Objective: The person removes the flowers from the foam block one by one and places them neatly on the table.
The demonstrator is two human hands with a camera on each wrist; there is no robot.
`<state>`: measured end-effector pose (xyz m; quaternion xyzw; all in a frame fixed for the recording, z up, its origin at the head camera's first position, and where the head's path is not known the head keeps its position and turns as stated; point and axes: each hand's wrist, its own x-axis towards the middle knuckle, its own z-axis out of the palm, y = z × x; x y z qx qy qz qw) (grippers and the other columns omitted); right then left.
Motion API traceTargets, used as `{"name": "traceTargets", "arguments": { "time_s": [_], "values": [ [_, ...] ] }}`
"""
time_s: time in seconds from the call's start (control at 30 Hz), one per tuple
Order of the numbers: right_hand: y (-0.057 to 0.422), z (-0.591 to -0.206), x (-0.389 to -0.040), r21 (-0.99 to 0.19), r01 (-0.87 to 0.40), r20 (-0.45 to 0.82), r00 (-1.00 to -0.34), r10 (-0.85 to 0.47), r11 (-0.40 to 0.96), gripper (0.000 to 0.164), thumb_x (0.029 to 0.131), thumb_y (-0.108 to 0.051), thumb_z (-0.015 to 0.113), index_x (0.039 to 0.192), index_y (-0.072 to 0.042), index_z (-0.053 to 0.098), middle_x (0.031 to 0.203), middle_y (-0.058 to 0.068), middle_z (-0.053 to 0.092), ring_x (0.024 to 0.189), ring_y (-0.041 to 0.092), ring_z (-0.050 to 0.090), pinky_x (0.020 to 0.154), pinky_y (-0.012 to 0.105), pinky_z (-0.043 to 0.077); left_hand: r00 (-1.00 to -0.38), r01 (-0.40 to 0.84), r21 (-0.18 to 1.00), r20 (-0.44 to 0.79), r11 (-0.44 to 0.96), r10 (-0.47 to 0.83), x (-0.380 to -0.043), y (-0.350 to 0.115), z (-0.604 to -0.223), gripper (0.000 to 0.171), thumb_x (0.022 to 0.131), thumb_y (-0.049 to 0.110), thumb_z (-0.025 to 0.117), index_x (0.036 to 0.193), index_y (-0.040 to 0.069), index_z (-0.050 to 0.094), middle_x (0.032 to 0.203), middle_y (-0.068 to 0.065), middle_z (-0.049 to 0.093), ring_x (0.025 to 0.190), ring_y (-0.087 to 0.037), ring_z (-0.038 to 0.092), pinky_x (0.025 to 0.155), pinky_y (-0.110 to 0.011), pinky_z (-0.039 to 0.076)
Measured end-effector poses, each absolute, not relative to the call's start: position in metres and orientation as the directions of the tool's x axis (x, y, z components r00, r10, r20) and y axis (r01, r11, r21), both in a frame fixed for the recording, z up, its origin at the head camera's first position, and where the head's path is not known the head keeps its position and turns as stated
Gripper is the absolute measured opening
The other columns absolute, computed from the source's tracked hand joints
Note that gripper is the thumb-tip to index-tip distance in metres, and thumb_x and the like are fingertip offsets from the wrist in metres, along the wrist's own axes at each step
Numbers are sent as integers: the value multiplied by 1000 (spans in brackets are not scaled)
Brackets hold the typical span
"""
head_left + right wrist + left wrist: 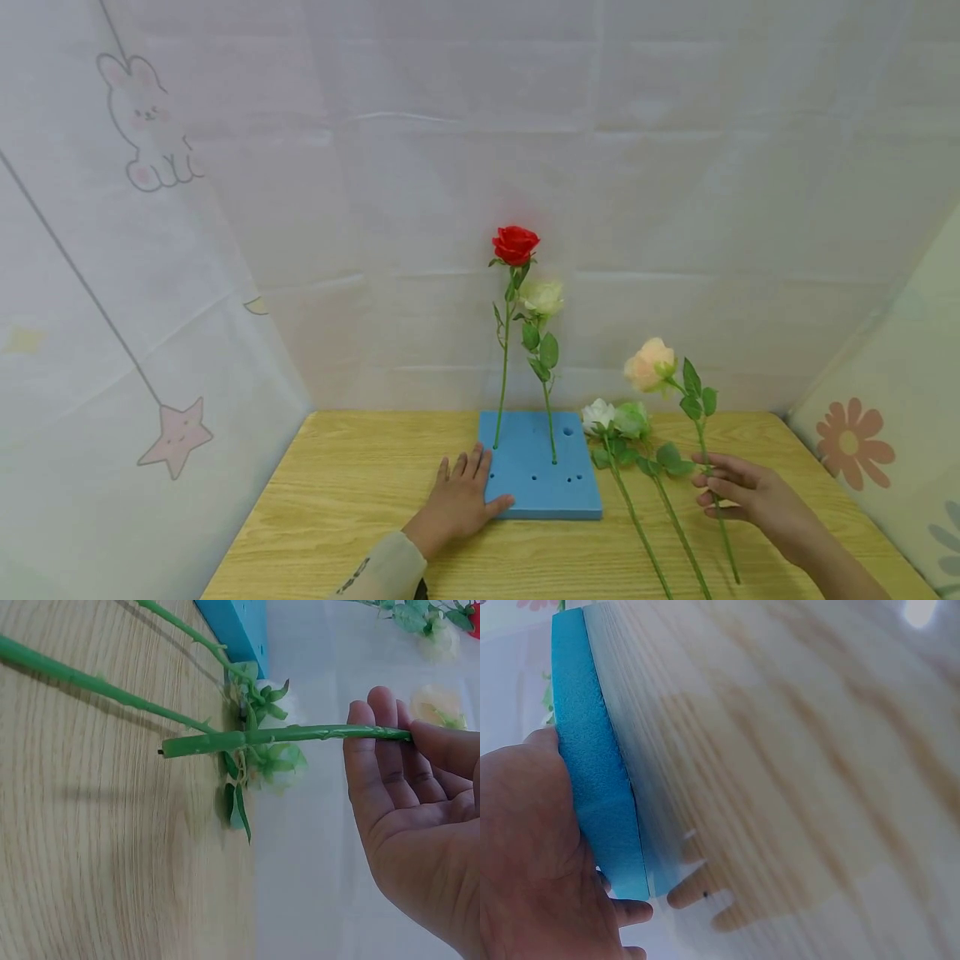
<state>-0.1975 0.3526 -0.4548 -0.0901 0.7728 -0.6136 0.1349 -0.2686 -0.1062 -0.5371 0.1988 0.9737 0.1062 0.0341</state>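
A peach rose (pixel 649 364) is held upright, slightly tilted, by my right hand (pixel 750 496), which pinches its stem between thumb and fingers. In the right wrist view the bare lower end of that green stem (pixel 202 744) hangs above the table. My left hand (pixel 459 502) rests against the left side of a blue foam block (pixel 543 497), fingers extended and thumb at its front edge. A red rose (pixel 516 245) and a pale cream rose (pixel 543 297) stand in holes in the block. The left wrist view shows the block's side (pixel 592 712) beside the palm.
A white rose (pixel 598 415) and a pale green rose (pixel 632 420) lie on the wooden table (pixel 360 492), right of the block, stems toward the front. Several small holes show in the block's top. Printed white cloth (pixel 420 183) hangs behind and at both sides.
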Motion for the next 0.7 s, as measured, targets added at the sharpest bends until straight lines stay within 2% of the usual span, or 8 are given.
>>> {"name": "traceTargets", "arguments": {
  "time_s": [0.1, 0.33, 0.5, 0.7],
  "values": [
    [357, -457, -198, -971, 37, -110, -947, -303, 235, 66, 107, -22, 55, 156, 11, 24, 117, 3, 65, 103, 24, 70, 90, 43, 58, -919, 380, 220, -26, 899, 394, -268, -106, -537, 94, 97, 75, 37, 164, 11, 19, 170, -11, 15, 151, -40, 26, 119, -66, 14],
    [369, -461, -198, -977, 39, -107, -939, -327, 209, 57, 109, -20, 50, 155, 7, 30, 118, -2, 65, 104, 23, 69, 91, 41, 57, -918, 380, 218, -30, 899, 396, -268, -106, -539, 95, 96, 76, 36, 164, 12, 19, 170, -11, 14, 151, -39, 26, 119, -66, 15],
    [375, -464, -198, -975, 40, -112, -939, -326, 220, 60, 109, -20, 51, 155, 9, 28, 119, 0, 63, 105, 24, 68, 91, 41, 57, -917, 382, 228, -28, 896, 398, -269, -107, -539, 95, 96, 76, 37, 164, 12, 19, 170, -11, 14, 151, -40, 26, 119, -66, 14],
    [383, -467, -199, -970, 70, -144, -936, -322, 231, 61, 109, -22, 50, 156, 8, 26, 121, -1, 64, 106, 22, 69, 93, 43, 56, -916, 377, 241, -47, 894, 399, -270, -108, -542, 97, 95, 79, 32, 164, 13, 17, 170, -10, 11, 153, -39, 23, 119, -66, 13]
  ]
}}
